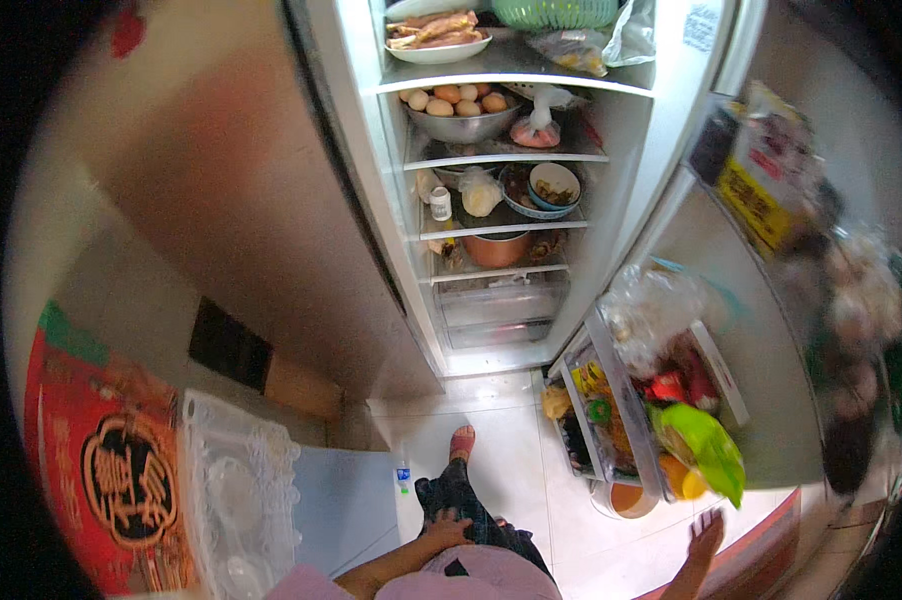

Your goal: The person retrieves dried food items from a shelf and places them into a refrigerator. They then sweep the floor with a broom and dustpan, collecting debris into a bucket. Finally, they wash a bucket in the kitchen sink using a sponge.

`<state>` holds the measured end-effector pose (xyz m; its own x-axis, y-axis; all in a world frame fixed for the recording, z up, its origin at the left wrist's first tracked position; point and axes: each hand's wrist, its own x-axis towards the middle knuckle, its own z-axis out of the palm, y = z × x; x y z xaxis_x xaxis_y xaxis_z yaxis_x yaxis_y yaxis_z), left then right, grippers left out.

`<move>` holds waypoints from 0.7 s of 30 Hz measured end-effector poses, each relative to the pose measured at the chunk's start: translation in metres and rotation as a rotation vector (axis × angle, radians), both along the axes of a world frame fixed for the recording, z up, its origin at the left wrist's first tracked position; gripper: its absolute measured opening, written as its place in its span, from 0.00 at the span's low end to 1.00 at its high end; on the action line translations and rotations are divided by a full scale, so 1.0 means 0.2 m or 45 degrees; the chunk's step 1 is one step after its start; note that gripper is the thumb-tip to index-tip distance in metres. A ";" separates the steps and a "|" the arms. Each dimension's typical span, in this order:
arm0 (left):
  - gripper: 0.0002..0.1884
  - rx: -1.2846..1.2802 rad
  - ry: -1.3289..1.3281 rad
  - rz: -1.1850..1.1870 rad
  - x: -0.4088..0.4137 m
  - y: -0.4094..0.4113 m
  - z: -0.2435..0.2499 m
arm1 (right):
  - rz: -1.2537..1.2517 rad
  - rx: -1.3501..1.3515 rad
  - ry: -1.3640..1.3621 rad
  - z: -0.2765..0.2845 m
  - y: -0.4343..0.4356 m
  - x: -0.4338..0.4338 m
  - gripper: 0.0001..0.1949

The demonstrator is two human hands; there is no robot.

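Observation:
My left hand (446,529) rests on my dark trousers near the waist, its fingers slightly apart and nothing in it. My right hand (707,531) hangs low on the right, fingers spread and holding nothing. It is nearest to a bright green bag (702,444) in the lower door rack (622,405). Before me stands an open refrigerator. Its shelves hold a white plate (440,52) of meat, a metal bowl (464,127) of eggs (440,107), a tied plastic bag (537,131), a small white bottle (440,204), nested bowls (552,187) and a reddish-brown pot (497,248).
The opened door (766,405) carries packed racks on the right, with a yellow-and-white package (766,176) higher up. Beneath them a bucket (625,500) stands on the tiled floor (571,540). To the left are a red printed box (113,472), a clear plastic container (237,487) and a water bottle (403,477).

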<state>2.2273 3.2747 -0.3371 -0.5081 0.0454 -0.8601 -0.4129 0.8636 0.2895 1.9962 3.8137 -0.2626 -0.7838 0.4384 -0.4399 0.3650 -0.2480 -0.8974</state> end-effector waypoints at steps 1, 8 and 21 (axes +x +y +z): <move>0.44 0.011 0.013 -0.046 0.08 0.03 0.04 | -0.019 -0.007 0.067 0.14 -0.05 -0.14 0.30; 0.19 0.081 0.111 -0.497 0.14 0.21 0.08 | 0.310 -0.300 0.593 0.53 -0.44 -0.43 0.30; 0.24 0.277 0.508 0.151 0.07 0.08 0.20 | 0.706 -0.049 0.422 0.54 -0.82 0.10 0.30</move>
<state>2.2408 3.2907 -0.2969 -0.8096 0.1243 -0.5736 -0.3250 0.7188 0.6146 2.0154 3.6497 -0.1554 -0.9863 -0.0822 -0.1432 0.1535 -0.1365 -0.9787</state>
